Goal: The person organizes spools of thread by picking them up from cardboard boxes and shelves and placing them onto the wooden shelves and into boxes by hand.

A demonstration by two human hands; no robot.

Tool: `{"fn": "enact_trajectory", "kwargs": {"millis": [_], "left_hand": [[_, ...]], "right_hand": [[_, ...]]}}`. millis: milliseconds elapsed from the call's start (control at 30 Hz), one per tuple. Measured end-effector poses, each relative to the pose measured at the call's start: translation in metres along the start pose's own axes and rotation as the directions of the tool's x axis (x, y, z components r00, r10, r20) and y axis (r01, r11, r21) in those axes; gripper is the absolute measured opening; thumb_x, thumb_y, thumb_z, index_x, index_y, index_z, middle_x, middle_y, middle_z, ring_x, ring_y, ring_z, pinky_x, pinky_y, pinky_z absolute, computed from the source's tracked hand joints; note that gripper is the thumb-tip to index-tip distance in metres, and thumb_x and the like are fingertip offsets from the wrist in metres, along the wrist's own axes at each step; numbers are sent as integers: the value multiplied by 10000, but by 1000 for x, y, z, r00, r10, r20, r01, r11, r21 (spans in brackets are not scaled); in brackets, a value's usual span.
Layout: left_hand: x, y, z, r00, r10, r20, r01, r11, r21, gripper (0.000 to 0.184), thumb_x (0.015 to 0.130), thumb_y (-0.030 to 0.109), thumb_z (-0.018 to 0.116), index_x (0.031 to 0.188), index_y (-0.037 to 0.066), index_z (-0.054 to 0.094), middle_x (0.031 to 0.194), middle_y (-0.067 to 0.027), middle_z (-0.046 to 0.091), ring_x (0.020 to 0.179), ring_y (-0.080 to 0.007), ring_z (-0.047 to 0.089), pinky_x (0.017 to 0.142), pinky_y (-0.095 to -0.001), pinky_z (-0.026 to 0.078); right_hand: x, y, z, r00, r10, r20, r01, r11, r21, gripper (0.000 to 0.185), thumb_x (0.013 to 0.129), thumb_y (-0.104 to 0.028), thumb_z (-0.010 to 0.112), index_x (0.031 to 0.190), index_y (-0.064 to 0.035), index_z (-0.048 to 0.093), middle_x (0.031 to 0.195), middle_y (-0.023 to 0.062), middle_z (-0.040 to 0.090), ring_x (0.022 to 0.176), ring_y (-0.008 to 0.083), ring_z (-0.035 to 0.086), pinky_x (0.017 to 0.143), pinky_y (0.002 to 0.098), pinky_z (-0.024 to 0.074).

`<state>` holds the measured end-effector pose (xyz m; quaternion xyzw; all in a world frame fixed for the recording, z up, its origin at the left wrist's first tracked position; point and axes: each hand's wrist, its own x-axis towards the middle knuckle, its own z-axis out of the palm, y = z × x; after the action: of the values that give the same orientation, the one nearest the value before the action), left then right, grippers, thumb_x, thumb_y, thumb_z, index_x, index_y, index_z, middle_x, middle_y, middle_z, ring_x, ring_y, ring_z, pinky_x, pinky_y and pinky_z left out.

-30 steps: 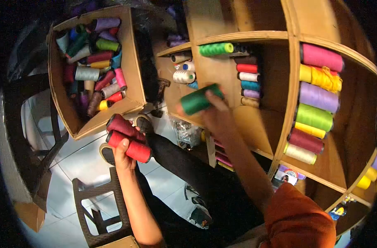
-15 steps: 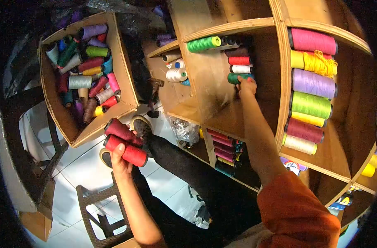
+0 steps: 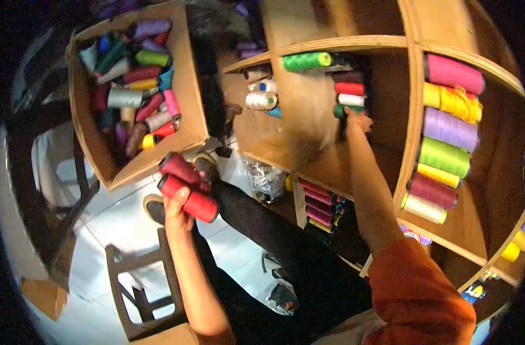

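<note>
My left hand [image 3: 179, 210] is closed around two thread spools, a bright red spool [image 3: 194, 200] and a dark red spool [image 3: 181, 169] side by side. My right hand [image 3: 360, 121] reaches into a shelf compartment, fingers closed on a dark green thread spool [image 3: 339, 111] at the end of a row. Beside that one lie a white spool [image 3: 351, 100] and a red spool [image 3: 349, 88], with darker spools behind. A bright green spool [image 3: 305, 61] lies along the compartment's upper left side. The palm side of my right hand is hidden.
At left stands an open cardboard box [image 3: 194, 86] of mixed thread spools. The wooden shelf [image 3: 413, 103] has another column of spools, including a purple spool [image 3: 451, 129], on the right. A dark stool [image 3: 142, 264] stands on the tiled floor near my legs.
The whole view has shifted, so the box, shelf and hands appear farther right. My right hand stays at the dark green spool, and my left hand still holds both red spools.
</note>
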<state>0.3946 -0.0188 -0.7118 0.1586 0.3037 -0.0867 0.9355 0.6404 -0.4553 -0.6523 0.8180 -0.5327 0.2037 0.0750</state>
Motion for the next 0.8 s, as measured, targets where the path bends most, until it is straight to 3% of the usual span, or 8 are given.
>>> {"fn": "enact_trajectory", "kwargs": {"millis": [33,100,200,233,300,500,633,800], "left_hand": [[-3,-1,2,999,10,-46,-10,1000,3,682,685,246,713,1239,-7,406,1046,-177,593,939,-282,602,838,-409,497],[1,-1,2,1000,-3,-31,3,1000,14,654,700,231,713,1234,12,405,1037,-165,594,929,-272,602,833,-402,499],[4,-1,17,998,60,-22,-61,997,-43,602,721,196,712,1214,40,403,1029,-149,589,899,-257,599,823,-391,496],[3,0,20,998,39,-46,-41,998,-46,622,726,176,717,1235,66,377,1038,-138,571,908,-247,587,825,-385,489],[6,-8,15,994,69,-81,-63,995,78,676,734,167,721,1277,97,326,1059,-123,538,941,-234,562,842,-373,473],[1,-6,26,989,149,14,-148,959,242,803,705,102,758,1338,114,264,1079,-79,489,949,-188,517,840,-328,453],[0,-8,41,994,68,81,-91,939,332,945,650,31,779,1384,107,189,1175,-109,470,1073,-215,505,872,-343,489],[0,-13,36,989,129,70,-142,716,683,1086,550,8,811,1406,84,146,1238,-147,444,1092,-222,501,896,-341,470]], "right_hand": [[-25,-8,-23,997,77,20,-78,997,28,867,589,-319,835,1250,-4,371,1225,245,491,1147,335,486,919,431,441],[-81,0,-53,782,-197,591,-39,932,361,653,682,-282,760,1176,0,441,1140,181,531,1076,268,511,908,387,431],[-194,24,-123,-113,-516,849,-53,856,514,351,718,-92,720,1037,-47,581,925,78,584,911,197,554,817,342,444],[-238,-19,-173,-381,-349,856,615,595,516,372,761,-139,713,1086,-25,570,993,87,588,956,194,556,889,326,424],[-289,23,-202,-421,-600,681,215,663,717,621,687,-262,798,1172,-3,510,1089,134,575,1060,236,551,935,351,423],[-310,35,-194,-259,-892,370,614,144,776,678,622,-259,798,1166,-7,481,1088,226,516,919,392,553,804,429,472],[-290,-1,-201,-380,-780,497,239,436,868,583,651,-138,732,1170,-24,491,1173,200,494,958,328,545,786,366,471],[-292,-17,-190,-485,-737,472,401,292,868,456,686,-191,724,1058,-34,512,739,204,607,671,334,634,609,367,491]]}}
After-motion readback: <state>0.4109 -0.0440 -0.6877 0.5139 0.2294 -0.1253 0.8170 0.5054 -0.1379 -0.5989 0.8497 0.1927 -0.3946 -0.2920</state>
